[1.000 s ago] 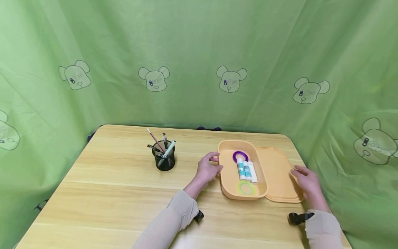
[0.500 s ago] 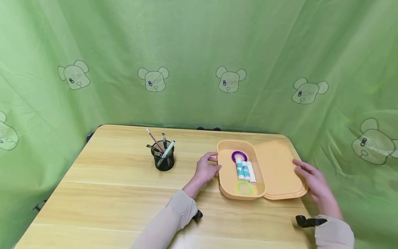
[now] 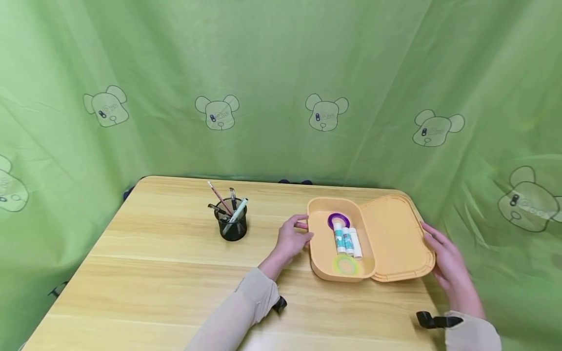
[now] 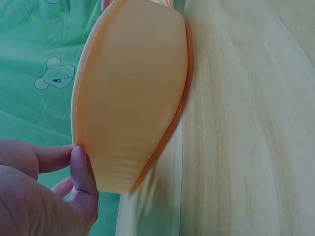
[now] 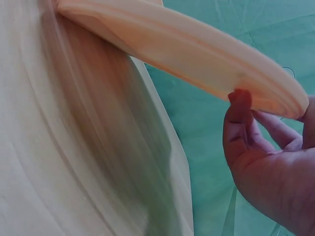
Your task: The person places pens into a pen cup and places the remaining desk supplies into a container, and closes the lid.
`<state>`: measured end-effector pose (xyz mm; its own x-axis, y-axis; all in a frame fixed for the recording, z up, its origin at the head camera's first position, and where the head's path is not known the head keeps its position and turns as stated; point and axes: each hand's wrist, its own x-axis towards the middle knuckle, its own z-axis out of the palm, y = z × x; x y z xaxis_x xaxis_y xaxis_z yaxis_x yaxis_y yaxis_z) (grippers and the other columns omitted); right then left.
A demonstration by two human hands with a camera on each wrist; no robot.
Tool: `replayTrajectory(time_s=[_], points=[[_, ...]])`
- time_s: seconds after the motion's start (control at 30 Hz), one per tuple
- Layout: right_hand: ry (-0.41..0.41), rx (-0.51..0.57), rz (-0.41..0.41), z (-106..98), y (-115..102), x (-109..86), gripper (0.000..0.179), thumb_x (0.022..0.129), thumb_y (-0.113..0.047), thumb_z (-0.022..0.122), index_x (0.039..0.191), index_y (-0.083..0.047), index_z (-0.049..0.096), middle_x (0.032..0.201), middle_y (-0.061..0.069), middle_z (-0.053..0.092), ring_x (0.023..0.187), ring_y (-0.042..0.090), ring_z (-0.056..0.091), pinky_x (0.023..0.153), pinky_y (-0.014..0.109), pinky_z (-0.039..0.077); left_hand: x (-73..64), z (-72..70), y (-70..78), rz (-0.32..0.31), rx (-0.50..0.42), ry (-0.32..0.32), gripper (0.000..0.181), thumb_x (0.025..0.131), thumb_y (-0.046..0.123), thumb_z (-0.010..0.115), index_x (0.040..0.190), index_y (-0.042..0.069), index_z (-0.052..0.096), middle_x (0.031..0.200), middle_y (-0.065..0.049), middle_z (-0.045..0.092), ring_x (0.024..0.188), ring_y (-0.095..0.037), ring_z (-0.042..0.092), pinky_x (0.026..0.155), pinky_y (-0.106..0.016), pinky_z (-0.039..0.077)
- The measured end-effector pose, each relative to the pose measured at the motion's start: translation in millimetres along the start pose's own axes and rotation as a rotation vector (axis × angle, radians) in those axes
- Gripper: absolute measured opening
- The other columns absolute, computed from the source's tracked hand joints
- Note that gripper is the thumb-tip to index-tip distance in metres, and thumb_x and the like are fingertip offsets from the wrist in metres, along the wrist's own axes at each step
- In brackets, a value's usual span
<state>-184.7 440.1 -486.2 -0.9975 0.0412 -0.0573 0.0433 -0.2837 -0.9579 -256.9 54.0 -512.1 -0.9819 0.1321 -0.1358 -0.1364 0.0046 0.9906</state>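
In the head view an orange plastic box point(image 3: 320, 243) stands on the table, its hinged lid point(image 3: 395, 239) swung out to the right and tilted up. My left hand point(image 3: 291, 240) is at the box's left side; the left wrist view shows thumb and forefinger pinching its rim point(image 4: 78, 113). My right hand point(image 3: 450, 263) holds the lid's right edge, with one fingertip against its underside point(image 5: 192, 64) in the right wrist view. Inside the box lie several white-and-teal glue sticks point(image 3: 348, 240), a purple ring-shaped roll point(image 3: 332, 217) and a yellow-green roll point(image 3: 346, 264).
A black mesh pen holder point(image 3: 232, 229) with several pens and a pencil point(image 3: 218, 194) stands left of the box. The wooden table point(image 3: 167, 273) ends close by the right hand. Green curtains point(image 3: 272, 58) hang behind and at both sides.
My right hand has moved outward to the right and raised the lid's outer edge from near the tabletop, tilting it up. The left hand and the box have hardly moved.
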Motion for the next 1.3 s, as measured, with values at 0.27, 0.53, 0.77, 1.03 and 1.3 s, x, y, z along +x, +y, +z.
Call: replayTrajectory(time_s=[0.27, 0.53, 0.77, 1.03, 1.3], points=[[-0.082, 0.120, -0.075, 9, 11, -18.7, 0.046, 0.112, -0.011, 0.042, 0.157, -0.022, 0.045, 0.125, -0.004, 0.072, 0.090, 0.010, 0.071, 0.074, 0.023, 0.062, -0.4, -0.9, -0.4, -0.008, -0.021, -0.004, 0.056, 0.087, -0.011, 0.074, 0.136, 0.013, 0.064, 0.120, -0.018, 0.064, 0.071, -0.014, 0.065, 0.065, -0.024, 0.062], [-0.244, 0.275, -0.189, 10, 24, -30.0, 0.050, 0.112, -0.002, 0.029, 0.161, -0.011, 0.032, 0.141, 0.007, 0.065, 0.110, 0.016, 0.070, 0.093, 0.025, 0.059, -0.1, -0.7, -1.8, -0.005, -0.020, -0.004, 0.056, 0.087, -0.010, 0.073, 0.138, 0.012, 0.063, 0.120, -0.019, 0.064, 0.070, -0.014, 0.064, 0.065, -0.025, 0.062], [-0.411, 0.368, -0.241, 7, 35, -33.5, 0.060, 0.108, 0.008, 0.019, 0.165, -0.011, 0.016, 0.155, 0.009, 0.053, 0.114, 0.019, 0.067, 0.098, 0.027, 0.058, 0.2, -0.8, -2.9, -0.001, -0.028, -0.010, 0.057, 0.087, -0.010, 0.073, 0.140, 0.010, 0.062, 0.121, -0.021, 0.064, 0.071, -0.015, 0.064, 0.067, -0.026, 0.063], [-0.236, 0.353, -0.261, 10, 37, -35.8, 0.056, 0.108, 0.009, 0.029, 0.160, -0.010, 0.035, 0.140, 0.011, 0.066, 0.105, 0.019, 0.072, 0.090, 0.025, 0.061, 1.1, -0.6, -3.2, -0.008, -0.034, -0.007, 0.057, 0.087, -0.010, 0.074, 0.137, 0.015, 0.064, 0.122, -0.022, 0.064, 0.070, -0.014, 0.064, 0.067, -0.026, 0.063], [-0.003, 0.352, -0.246, 13, 38, -38.6, 0.048, 0.104, 0.010, 0.044, 0.146, -0.010, 0.057, 0.126, 0.007, 0.074, 0.099, 0.016, 0.075, 0.083, 0.027, 0.063, 0.2, -1.2, -2.6, -0.024, -0.045, -0.010, 0.057, 0.088, -0.009, 0.074, 0.137, 0.016, 0.064, 0.123, -0.022, 0.064, 0.072, -0.013, 0.064, 0.068, -0.026, 0.062]])
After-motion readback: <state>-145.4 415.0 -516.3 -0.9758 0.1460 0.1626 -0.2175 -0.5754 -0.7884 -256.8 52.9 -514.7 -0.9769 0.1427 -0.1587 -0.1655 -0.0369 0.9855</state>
